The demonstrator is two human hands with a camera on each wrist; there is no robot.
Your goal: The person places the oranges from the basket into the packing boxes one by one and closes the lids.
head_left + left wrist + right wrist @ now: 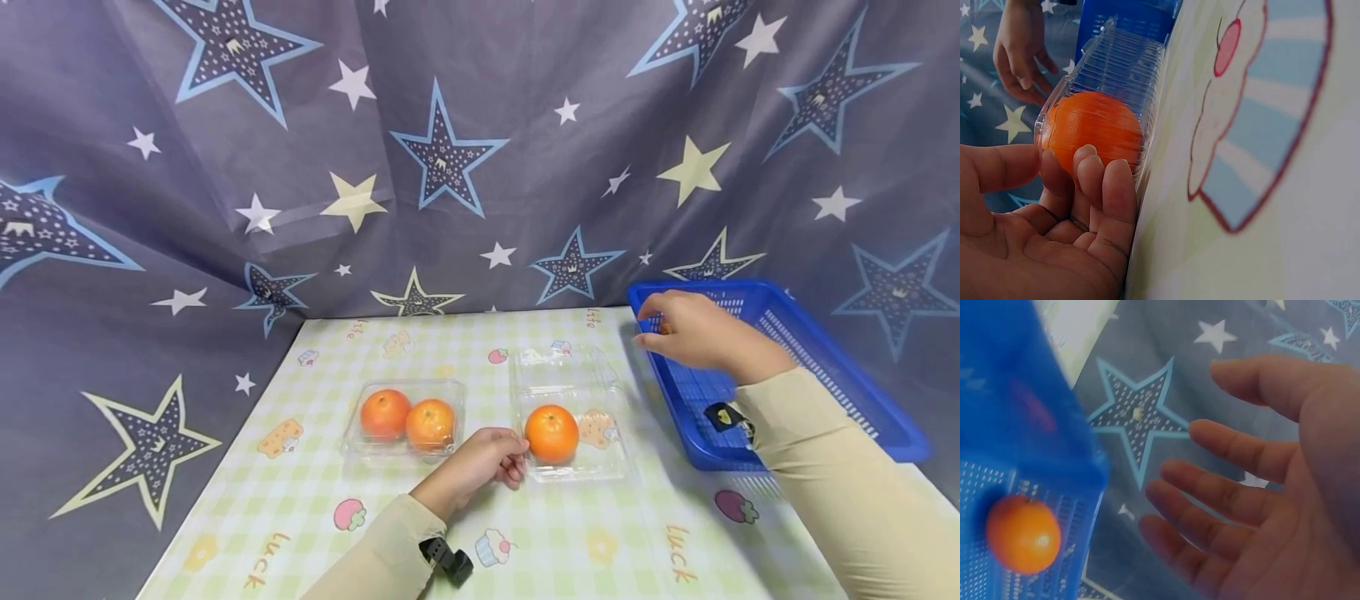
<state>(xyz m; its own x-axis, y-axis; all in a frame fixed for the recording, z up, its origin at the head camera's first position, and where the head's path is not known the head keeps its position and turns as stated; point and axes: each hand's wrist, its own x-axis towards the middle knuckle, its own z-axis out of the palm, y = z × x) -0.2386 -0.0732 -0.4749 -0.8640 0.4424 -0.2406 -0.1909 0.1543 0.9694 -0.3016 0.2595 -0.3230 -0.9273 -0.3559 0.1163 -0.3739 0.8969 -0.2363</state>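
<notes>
In the head view, my left hand (483,462) is at the near left edge of an open clear plastic box (609,463), its lid (562,365) folded back. Thumb and index finger pinch the box's rim, as the left wrist view shows. One orange (552,434) sits in the left part of this box. Over the left rim of a blue plastic basket (840,367) is my right hand (693,329), holding nothing, fingers apart and slightly bent. Inside the basket lies another orange (1023,535), mostly hidden by that hand in the head view.
Left of the open box stands another clear plastic box (352,442) with two oranges (386,414) in it. A checked cloth (420,550) with printed pictures covers the table. Behind hangs a grey-blue star curtain (517,100).
</notes>
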